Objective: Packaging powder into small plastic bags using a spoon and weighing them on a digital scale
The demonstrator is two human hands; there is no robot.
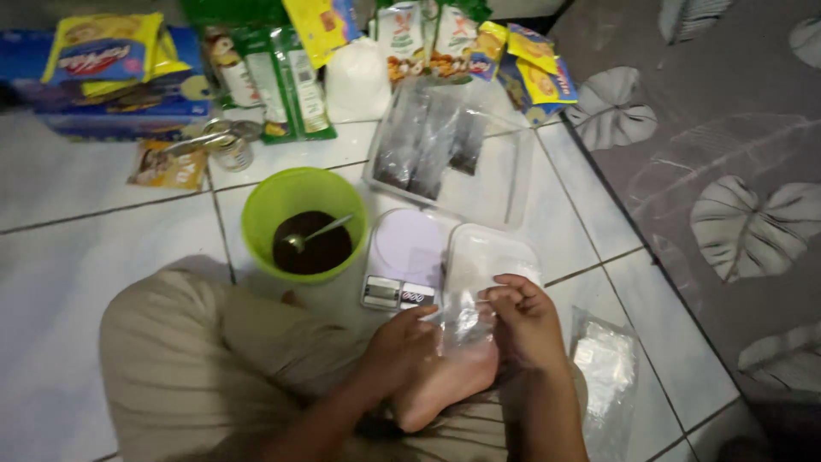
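- Head view, from the fingers outward: left hand [402, 342] and right hand [526, 321] both pinched shut on one small clear plastic bag [466, 321], held between them above a bare foot [445, 381].
- Right-hand fingers [505, 295] closed on the bag's upper edge; left-hand fingers [425, 318] gripping its left side.
- Beneath the hands, crossed legs in beige trousers [188, 359], seated on the white tiled floor [77, 257].
- Just right of the right forearm, a flat stack of clear plastic bags [609, 368] lying on the floor.
- Just ahead of the hands, a small white digital kitchen scale [402, 257], and touching its right side a white rectangular plastic container [487, 252].
- Left of the scale, a round lime-green plastic bowl [304, 201] holding dark brown powder [312, 248] with a metal spoon [316, 233] resting in it.
- Beyond the scale, a larger clear plastic tray [505, 184] with several filled small bags of dark powder [428, 141].
- Further out, an opened metal tin [229, 145], a small brown sachet [167, 164], a white bag of powder [355, 81], green and yellow packets [282, 77], and a blue cardboard box [120, 103].
- At the right, a grey mat with pale leaf pattern [727, 171].
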